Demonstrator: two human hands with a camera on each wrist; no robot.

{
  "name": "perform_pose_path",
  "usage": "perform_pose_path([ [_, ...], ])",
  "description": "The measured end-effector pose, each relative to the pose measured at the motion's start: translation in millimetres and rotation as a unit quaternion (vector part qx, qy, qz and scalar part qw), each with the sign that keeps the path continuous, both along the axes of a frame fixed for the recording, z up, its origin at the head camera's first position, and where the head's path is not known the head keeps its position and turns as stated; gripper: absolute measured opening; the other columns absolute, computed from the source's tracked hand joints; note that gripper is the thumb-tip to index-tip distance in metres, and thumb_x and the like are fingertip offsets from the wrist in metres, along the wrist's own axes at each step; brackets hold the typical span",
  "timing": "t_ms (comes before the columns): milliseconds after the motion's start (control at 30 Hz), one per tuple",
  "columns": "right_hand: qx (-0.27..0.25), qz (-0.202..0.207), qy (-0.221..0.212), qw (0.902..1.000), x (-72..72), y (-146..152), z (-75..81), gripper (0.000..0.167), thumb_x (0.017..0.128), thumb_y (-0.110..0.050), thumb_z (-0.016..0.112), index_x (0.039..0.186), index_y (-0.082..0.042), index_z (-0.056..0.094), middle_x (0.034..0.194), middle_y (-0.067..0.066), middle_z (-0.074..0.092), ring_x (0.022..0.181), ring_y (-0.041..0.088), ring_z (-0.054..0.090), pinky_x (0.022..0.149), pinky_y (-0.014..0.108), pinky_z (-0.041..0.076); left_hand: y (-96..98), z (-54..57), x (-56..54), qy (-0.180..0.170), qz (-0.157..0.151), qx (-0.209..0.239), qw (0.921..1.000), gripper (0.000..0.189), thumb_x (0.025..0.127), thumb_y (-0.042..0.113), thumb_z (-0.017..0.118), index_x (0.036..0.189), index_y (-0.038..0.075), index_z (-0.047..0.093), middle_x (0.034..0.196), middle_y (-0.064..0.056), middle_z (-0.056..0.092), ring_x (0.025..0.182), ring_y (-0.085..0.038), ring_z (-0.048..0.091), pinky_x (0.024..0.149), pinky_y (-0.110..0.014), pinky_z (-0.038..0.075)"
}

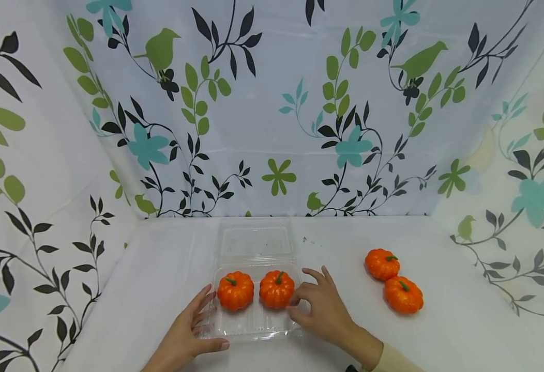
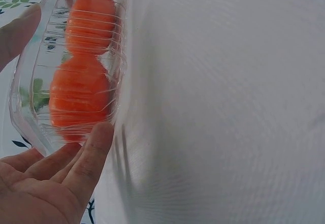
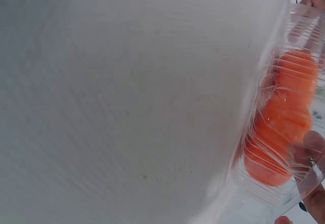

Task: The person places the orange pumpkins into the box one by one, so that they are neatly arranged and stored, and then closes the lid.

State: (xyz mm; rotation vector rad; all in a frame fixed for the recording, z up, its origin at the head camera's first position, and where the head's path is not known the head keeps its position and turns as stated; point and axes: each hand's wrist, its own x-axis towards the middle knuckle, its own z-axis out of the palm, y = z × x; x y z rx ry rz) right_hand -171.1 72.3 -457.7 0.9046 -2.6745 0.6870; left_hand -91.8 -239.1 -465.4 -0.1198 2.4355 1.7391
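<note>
A clear plastic clamshell box (image 1: 253, 328) lies on the white table with its lid folded back. Two small orange toy pumpkins (image 1: 236, 291) with green stems sit side by side in its base; the right one (image 1: 275, 290) is near my right hand (image 1: 320, 307). That hand's thumb and index finger are bent beside the right pumpkin, tips slightly apart, other fingers raised. My left hand (image 1: 185, 330) rests at the box's left side, fingers along the wall and thumb stretched by the front corner. Through the ribbed wall, the left wrist view shows the orange pumpkins (image 2: 81, 89).
Two more orange pumpkins, one farther back (image 1: 382, 264) and one nearer (image 1: 403, 295), sit touching on the table to the right of the box. The transparent lid (image 1: 255, 242) lies flat behind the base. A patterned cloth (image 1: 272, 129) with leaves and birds hangs behind the table.
</note>
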Motion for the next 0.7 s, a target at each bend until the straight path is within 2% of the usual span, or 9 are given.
perform_pose_path([
  [200, 0.004, 0.002, -0.015, 0.9999, 0.6, -1.8, -2.6, 0.004, 0.084, -0.031, 0.079, 0.083, -0.029, 0.075, 0.090, -0.016, 0.070, 0.137, 0.031, 0.045, 0.116, 0.070, 0.013, 0.4, -1.2, 0.7, 0.000, 0.002, 0.001, 1.0000, 0.119, 0.065, 0.018, 0.097, 0.161, 0.019, 0.025, 0.158, -0.019, 0.037, 0.135, -0.045, 0.046, 0.103, -0.056, 0.047],
  [467, -0.001, 0.004, -0.017, 0.9998, 0.3, -1.9, -5.4, 0.006, 0.086, -0.033, 0.078, 0.087, -0.027, 0.078, 0.092, -0.017, 0.070, 0.138, 0.031, 0.044, 0.116, 0.071, 0.013, 1.3, -0.5, -0.1, -0.004, 0.002, 0.001, 1.0000, 0.119, 0.066, 0.020, 0.097, 0.161, 0.020, 0.025, 0.159, -0.019, 0.037, 0.136, -0.044, 0.046, 0.103, -0.057, 0.046],
  [600, -0.018, 0.007, -0.016, 0.9997, 1.9, 0.7, -3.9, 0.006, 0.085, -0.033, 0.079, 0.090, -0.028, 0.077, 0.094, -0.018, 0.069, 0.138, 0.031, 0.044, 0.116, 0.070, 0.011, 1.6, -0.4, -0.6, -0.008, 0.002, -0.002, 1.0000, 0.121, 0.065, 0.022, 0.097, 0.161, 0.021, 0.024, 0.159, -0.018, 0.037, 0.136, -0.045, 0.045, 0.104, -0.057, 0.046],
  [700, -0.050, 0.008, -0.020, 0.9985, 3.6, 3.9, 0.5, 0.008, 0.085, -0.031, 0.081, 0.091, -0.030, 0.077, 0.094, -0.022, 0.067, 0.139, 0.026, 0.043, 0.117, 0.068, 0.008, 1.9, -0.2, -1.3, -0.011, 0.004, -0.005, 0.9999, 0.122, 0.064, 0.025, 0.098, 0.161, 0.021, 0.024, 0.159, -0.017, 0.038, 0.136, -0.045, 0.045, 0.104, -0.057, 0.046],
])
